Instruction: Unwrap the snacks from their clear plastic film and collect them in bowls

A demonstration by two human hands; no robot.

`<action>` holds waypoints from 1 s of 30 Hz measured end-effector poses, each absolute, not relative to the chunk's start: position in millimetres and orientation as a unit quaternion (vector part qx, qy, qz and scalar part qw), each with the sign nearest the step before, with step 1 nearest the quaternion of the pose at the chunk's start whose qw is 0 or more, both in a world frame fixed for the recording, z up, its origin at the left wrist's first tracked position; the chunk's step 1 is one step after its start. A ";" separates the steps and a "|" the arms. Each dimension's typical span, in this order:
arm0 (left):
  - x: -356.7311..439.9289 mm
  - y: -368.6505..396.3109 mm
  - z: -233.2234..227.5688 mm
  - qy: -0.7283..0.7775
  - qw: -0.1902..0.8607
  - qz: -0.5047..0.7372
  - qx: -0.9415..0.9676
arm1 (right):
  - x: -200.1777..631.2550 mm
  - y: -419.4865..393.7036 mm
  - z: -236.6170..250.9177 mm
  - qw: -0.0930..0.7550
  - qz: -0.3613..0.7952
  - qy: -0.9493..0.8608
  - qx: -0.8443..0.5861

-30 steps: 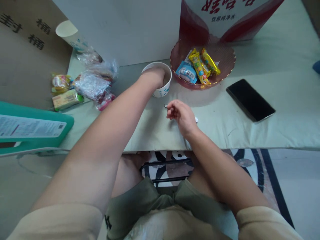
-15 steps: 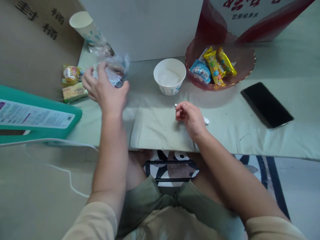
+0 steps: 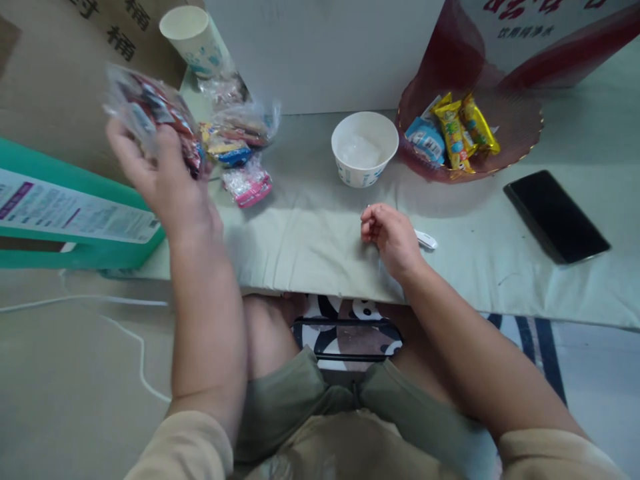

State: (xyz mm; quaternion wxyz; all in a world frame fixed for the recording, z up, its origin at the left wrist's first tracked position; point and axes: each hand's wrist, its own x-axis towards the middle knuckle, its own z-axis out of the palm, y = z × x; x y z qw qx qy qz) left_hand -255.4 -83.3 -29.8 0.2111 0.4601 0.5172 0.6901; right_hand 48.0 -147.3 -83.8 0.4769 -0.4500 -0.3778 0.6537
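My left hand (image 3: 173, 170) is raised at the left, its fingers closed round a clear plastic packet (image 3: 165, 113) with reddish-brown contents. Below and beside it on the cloth lie several wrapped snacks, among them a pink-edged packet (image 3: 253, 190) and a blue and yellow packet (image 3: 233, 152). My right hand (image 3: 393, 237) rests on the cloth with curled fingers. A slim white object (image 3: 427, 240) sticks out behind that hand, and a small tip shows at the fingers; the middle is hidden. In front of it stands a paper bowl (image 3: 365, 175) with something whitish inside.
A pink glass bowl (image 3: 525, 143) holds several yellow and blue packets. To its right lies a black phone (image 3: 557, 217). A paper cup (image 3: 193, 43) stands at the back left. Cartons (image 3: 325, 53) rise behind, and a green box (image 3: 120, 247) stands at the left edge.
My left hand has lifted the clear packet up and left from the snack pile, uncovering other packets. My right hand stays curled near the white object. The view has shifted a little left.
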 end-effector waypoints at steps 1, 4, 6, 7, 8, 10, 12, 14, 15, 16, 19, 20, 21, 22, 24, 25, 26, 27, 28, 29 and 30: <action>-236.5 -94.5 -20.9 0.476 0.272 0.714 0.436 | 48.0 -148.4 -83.5 0.480 0.650 -0.384 -0.448; -175.2 -126.4 -17.9 0.437 0.537 0.599 0.402 | 48.8 -150.3 -84.2 0.501 0.607 -0.421 -0.450; -143.1 -142.0 -36.7 0.441 0.632 0.507 0.386 | 49.7 -150.6 -85.4 0.514 0.589 -0.444 -0.438; -131.9 -147.6 -49.6 0.434 0.661 0.473 0.389 | 50.2 -150.8 -85.8 0.515 0.592 -0.453 -0.423; -123.9 -151.7 -62.8 0.426 0.683 0.450 0.386 | 50.8 -151.0 -85.9 0.513 0.601 -0.460 -0.406; -115.6 -156.5 -84.9 0.416 0.713 0.428 0.369 | 52.4 -152.3 -85.0 0.496 0.621 -0.472 -0.381; -113.5 -157.9 -96.7 0.416 0.727 0.421 0.349 | 54.6 -154.1 -82.9 0.484 0.627 -0.479 -0.379; -113.4 -158.4 -99.4 0.435 0.711 0.430 0.346 | 57.2 -155.7 -80.8 0.490 0.619 -0.475 -0.387; -113.5 -159.1 -99.1 0.453 0.686 0.446 0.352 | 58.2 -156.2 -80.1 0.500 0.609 -0.474 -0.393; -113.6 -160.4 -98.5 0.475 0.649 0.470 0.362 | 58.9 -156.7 -79.8 0.510 0.592 -0.475 -0.404; -113.2 -168.0 -99.2 0.520 0.517 0.539 0.414 | 56.9 -158.8 -80.1 0.535 0.501 -0.494 -0.468; -112.6 -170.9 -100.0 0.515 0.497 0.542 0.441 | 54.5 -160.4 -80.1 0.536 0.466 -0.502 -0.493; -111.9 -173.5 -100.8 0.499 0.496 0.535 0.469 | 51.3 -162.6 -79.9 0.534 0.441 -0.510 -0.511; -111.2 -175.4 -101.1 0.475 0.511 0.520 0.493 | 47.6 -165.3 -79.2 0.529 0.433 -0.517 -0.516; -110.9 -176.4 -100.1 0.437 0.554 0.485 0.516 | 40.7 -171.2 -76.8 0.515 0.474 -0.525 -0.484; -112.0 -175.5 -98.9 0.432 0.567 0.475 0.516 | 38.6 -173.8 -75.3 0.509 0.511 -0.522 -0.455; -114.2 -173.7 -97.5 0.439 0.569 0.468 0.515 | 38.1 -175.6 -73.8 0.504 0.544 -0.517 -0.427; -117.6 -171.5 -96.1 0.455 0.562 0.463 0.513 | 39.8 -176.2 -72.7 0.501 0.562 -0.514 -0.411; -121.9 -169.0 -95.0 0.475 0.549 0.461 0.510 | 43.8 -175.7 -72.2 0.498 0.556 -0.521 -0.414; -127.0 -166.5 -94.3 0.493 0.535 0.465 0.505 | 50.0 -173.9 -72.5 0.492 0.526 -0.541 -0.435; -132.5 -164.1 -94.0 0.506 0.520 0.475 0.498 | 58.2 -171.1 -73.9 0.481 0.474 -0.571 -0.467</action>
